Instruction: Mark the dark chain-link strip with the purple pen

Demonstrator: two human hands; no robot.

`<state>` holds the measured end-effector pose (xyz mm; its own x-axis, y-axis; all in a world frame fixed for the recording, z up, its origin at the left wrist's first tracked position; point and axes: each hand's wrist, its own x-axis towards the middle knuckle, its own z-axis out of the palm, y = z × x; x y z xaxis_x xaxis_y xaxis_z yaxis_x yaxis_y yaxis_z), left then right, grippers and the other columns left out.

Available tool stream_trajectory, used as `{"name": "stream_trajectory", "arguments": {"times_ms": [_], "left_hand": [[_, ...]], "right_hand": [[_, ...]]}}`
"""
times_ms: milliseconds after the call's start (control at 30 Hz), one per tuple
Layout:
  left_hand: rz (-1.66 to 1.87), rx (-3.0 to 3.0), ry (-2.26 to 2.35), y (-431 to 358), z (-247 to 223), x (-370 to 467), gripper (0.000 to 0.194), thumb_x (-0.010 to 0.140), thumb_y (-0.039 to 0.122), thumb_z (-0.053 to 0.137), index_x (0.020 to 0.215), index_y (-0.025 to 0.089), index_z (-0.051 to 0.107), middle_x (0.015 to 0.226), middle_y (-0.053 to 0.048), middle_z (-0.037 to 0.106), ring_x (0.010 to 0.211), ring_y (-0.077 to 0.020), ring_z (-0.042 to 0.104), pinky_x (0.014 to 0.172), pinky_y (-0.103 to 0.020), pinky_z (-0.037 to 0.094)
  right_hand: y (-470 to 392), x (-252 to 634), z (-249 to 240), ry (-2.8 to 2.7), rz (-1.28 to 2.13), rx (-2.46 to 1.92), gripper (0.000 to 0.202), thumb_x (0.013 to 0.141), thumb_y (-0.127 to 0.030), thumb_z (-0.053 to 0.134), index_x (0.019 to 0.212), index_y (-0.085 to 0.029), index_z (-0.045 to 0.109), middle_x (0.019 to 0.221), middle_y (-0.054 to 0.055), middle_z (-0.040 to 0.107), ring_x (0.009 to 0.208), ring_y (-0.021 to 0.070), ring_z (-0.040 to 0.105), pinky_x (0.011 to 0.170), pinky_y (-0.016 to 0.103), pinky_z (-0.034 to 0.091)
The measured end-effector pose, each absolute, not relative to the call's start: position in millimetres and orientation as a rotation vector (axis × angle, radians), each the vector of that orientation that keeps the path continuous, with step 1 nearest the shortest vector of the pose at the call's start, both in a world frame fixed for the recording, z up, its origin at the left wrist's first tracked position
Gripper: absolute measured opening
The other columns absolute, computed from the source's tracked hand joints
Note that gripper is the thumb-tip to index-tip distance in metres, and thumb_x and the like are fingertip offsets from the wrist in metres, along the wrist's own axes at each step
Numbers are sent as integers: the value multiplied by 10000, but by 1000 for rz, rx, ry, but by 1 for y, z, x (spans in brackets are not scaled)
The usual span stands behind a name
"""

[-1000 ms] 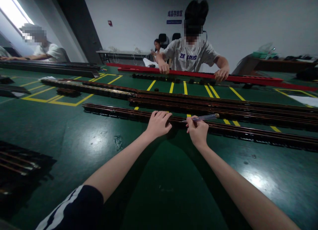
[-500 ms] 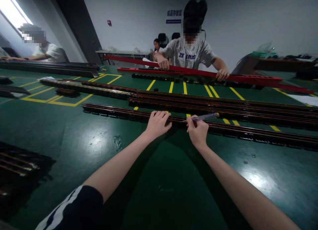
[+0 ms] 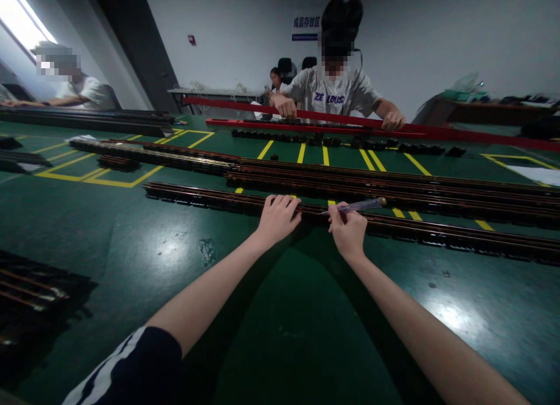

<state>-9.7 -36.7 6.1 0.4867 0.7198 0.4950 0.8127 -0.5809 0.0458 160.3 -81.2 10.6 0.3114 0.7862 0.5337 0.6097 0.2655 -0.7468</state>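
A long dark rail [image 3: 205,198] with thin copper-coloured strips lies across the green table in front of me. My left hand [image 3: 277,218] rests over it, fingers curled across the top and thumb on the near side, gripping it. Just to the right, my right hand [image 3: 349,230] is closed round a screwdriver [image 3: 361,205] with a clear, purplish handle. The handle slants up to the right, and its thin shaft points left onto the rail between my hands. Exactly what the tip touches is too small to tell.
More dark rails with copper strips [image 3: 306,174] lie just beyond mine. A dark bundle [image 3: 37,294] sits at the near left. Across the table [image 3: 144,230], a co-worker [image 3: 330,90] holds a long red bar [image 3: 345,119] above small black parts [image 3: 332,141]. Another person sits far left.
My hands and the screwdriver have hardly moved. Across the table, the right part of the co-worker's red bar has risen, uncovering more black parts underneath.
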Motion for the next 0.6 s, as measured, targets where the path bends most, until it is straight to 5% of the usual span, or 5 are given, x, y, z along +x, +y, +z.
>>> {"name": "stream_trajectory", "arguments": {"times_ms": [600], "left_hand": [[-712, -2502, -1295, -36, 3, -8, 332, 923, 230, 409, 1200, 206, 590, 1205, -71, 649, 1129, -233, 558, 1011, -445, 345]], "right_hand": [[-79, 161, 10, -1389, 253, -1399, 362, 854, -457, 491, 596, -206, 528, 505, 30, 577, 468, 172, 575, 515, 276, 431]]}}
